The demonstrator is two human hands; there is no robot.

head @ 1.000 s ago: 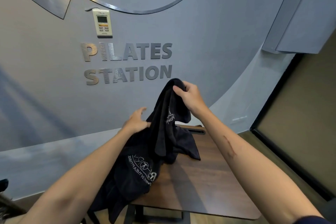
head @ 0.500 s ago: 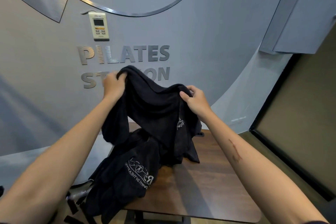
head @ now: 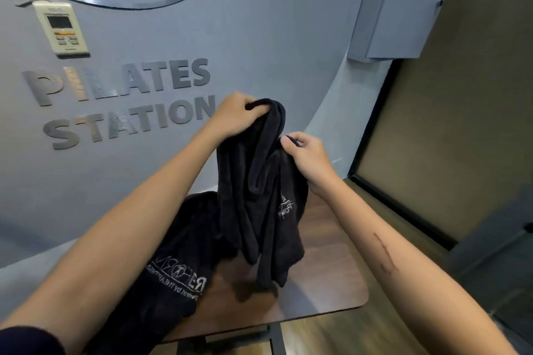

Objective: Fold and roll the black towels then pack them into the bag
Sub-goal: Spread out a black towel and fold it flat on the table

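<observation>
A black towel (head: 259,199) hangs bunched in the air above a small wooden table (head: 323,288). My left hand (head: 233,117) grips its top edge, fingers curled over the cloth. Just below and to the right, my right hand (head: 305,153) pinches another part of the same towel. A second black towel (head: 173,277) with white printed lettering lies crumpled on the left of the table and droops over its left edge. No bag is in view.
A grey wall with metal lettering (head: 124,101) and a wall controller (head: 62,27) stands right behind the table. A dark-framed panel (head: 432,153) is on the right. Wooden floor (head: 331,334) shows below the table's front edge.
My left hand swung right, bringing its towel edge close above my right hand, so the spread towel now hangs gathered in folds. The view shifted right and closer.
</observation>
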